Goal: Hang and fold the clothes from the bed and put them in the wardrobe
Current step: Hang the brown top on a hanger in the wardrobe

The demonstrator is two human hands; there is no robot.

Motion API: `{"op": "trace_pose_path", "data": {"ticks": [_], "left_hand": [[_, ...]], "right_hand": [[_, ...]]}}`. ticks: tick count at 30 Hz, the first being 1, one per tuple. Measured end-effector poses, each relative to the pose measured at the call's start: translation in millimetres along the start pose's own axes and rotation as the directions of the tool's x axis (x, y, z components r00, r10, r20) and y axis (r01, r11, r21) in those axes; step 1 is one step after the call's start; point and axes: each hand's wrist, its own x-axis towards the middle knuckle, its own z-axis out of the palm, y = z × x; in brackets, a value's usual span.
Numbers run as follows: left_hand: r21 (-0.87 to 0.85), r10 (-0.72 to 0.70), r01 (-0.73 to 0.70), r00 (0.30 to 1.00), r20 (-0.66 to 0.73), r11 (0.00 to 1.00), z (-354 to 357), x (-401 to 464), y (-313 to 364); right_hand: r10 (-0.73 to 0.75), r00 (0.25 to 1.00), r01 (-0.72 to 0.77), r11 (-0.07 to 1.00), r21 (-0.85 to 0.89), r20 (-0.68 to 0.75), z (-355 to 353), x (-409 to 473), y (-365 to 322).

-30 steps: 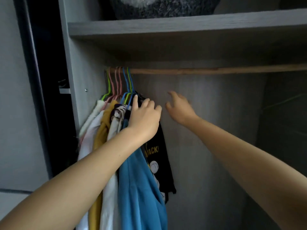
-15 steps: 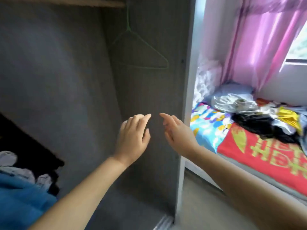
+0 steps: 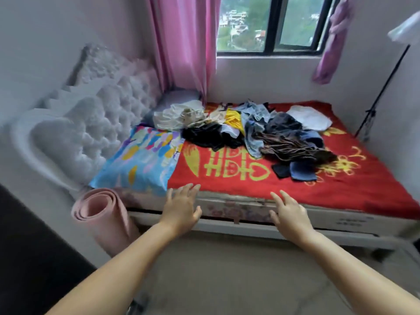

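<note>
**Both hands held out empty toward the bed**

Both hands are seen stretched forward over the floor, short of the near edge of the bed (image 3: pixel 227 208). The left hand (image 3: pixel 181 208) is spread flat with its fingers straight and slightly fanned, and nothing is held in it. The right hand (image 3: pixel 288 212) is likewise extended with relaxed, parted fingers, and nothing is gripped by it. Neither hand can be said to touch the mattress; both are seen in front of its side.

The pile of clothes (image 3: pixel 250 133) is heaped on the red blanket (image 3: pixel 341 187), toward the far side of the bed below the window (image 3: pixel 268 23). Within the heap, a cream garment (image 3: pixel 177 115) is found at the left end, a black garment (image 3: pixel 204 135) just beside it, a yellow piece (image 3: pixel 234 118) behind that, pale denim (image 3: pixel 254 123) in the middle, and a dark brown garment (image 3: pixel 293 146) draped at the right. A white item (image 3: pixel 309 118) is laid at the far right of the heap, and a small dark blue piece (image 3: pixel 302 170) is set nearer the front, touching the brown garment.

A patterned blue pillow (image 3: pixel 141 160) is placed at the head end, against the tufted white headboard (image 3: pixel 109 114). A rolled pink mat (image 3: pixel 102 214) is stood on the floor beside the bed corner. A pink curtain (image 3: pixel 184 42) is hung left of the window.
</note>
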Motion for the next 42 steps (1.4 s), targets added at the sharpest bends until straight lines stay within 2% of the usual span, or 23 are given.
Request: {"op": "trace_pose_path", "data": {"ticks": [2, 4, 10, 18, 21, 27, 37, 42], "left_hand": [[-0.045, 0.05, -0.048, 0.998, 0.038, 0.998, 23, 32, 45], [-0.063, 0.11, -0.105, 0.991, 0.078, 0.993, 41, 62, 81], [-0.123, 0.222, -0.205, 0.964, 0.146, 0.971, 80, 155, 151], [-0.155, 0.282, -0.257, 0.945, 0.166, 0.954, 132, 309, 174], [-0.169, 0.277, -0.242, 0.932, 0.233, 0.956, 138, 385, 178], [-0.162, 0.332, -0.299, 0.911, 0.245, 0.941, 141, 512, 213], [-0.205, 0.366, -0.318, 0.892, 0.267, 0.926, 210, 641, 279], [-0.203, 0.35, -0.292, 0.861, 0.37, 0.934, 272, 710, 339]], "right_hand": [[0.073, 0.994, -0.07, 0.997, 0.034, -0.087, -3, 2, 51], [0.145, 0.984, -0.141, 0.989, 0.047, -0.108, -5, 6, 89], [0.29, 0.957, -0.29, 0.957, 0.008, -0.016, 1, 39, 164], [0.373, 0.927, -0.373, 0.928, 0.004, 0.032, 14, 163, 223], [0.435, 0.898, -0.436, 0.9, -0.001, 0.069, 15, 208, 246], [0.521, 0.849, -0.523, 0.852, 0.007, 0.089, 7, 284, 292], [0.394, 0.909, -0.406, 0.91, 0.079, 0.134, 28, 431, 377], [0.38, 0.893, -0.412, 0.906, 0.096, 0.242, 53, 508, 453]]}}
